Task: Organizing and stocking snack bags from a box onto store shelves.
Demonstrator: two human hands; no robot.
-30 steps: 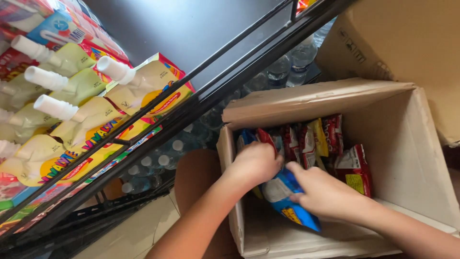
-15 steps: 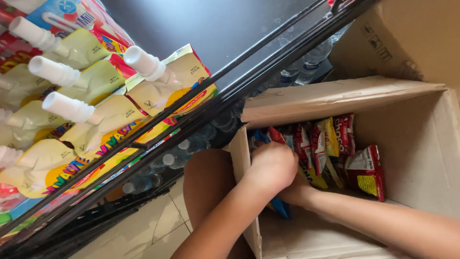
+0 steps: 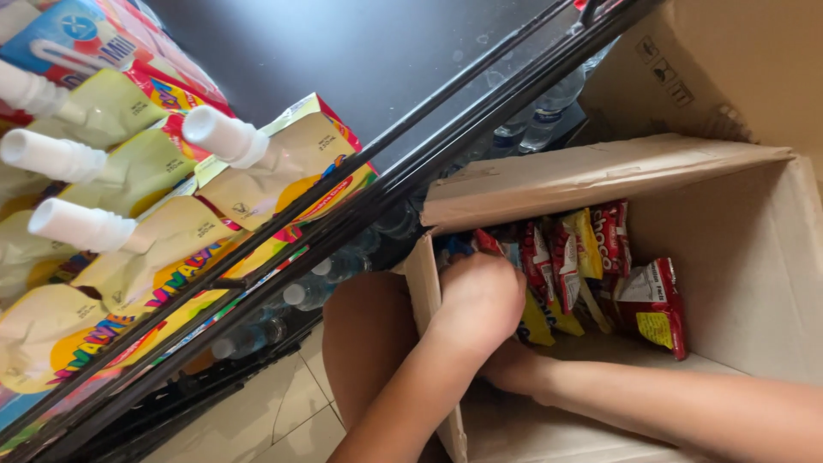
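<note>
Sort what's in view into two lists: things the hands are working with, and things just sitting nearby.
In hand:
left hand
right hand
snack packets
open cardboard box

Just nearby:
spouted pouches
black wire rack
water bottles
second cardboard box

The left hand (image 3: 480, 300) is covering whatever lies beneath it in the middle of the frame, so its fingers and any grasp are not showing. The right hand (image 3: 514, 369) is sitting mostly underneath it; only a sliver of wrist is showing, and whether it is gripping a packet cannot be told. Both forearms are running off the bottom and right edges. The snack packets (image 3: 591, 266) are overlapping, each hiding part of the next. The cardboard box (image 3: 754, 283) is being cut off at the right and bottom edges. The water bottles (image 3: 334, 274) are lying half hidden behind the black rack bars (image 3: 360, 197). The spouted pouches (image 3: 171, 214) are running off the left edge.
</note>
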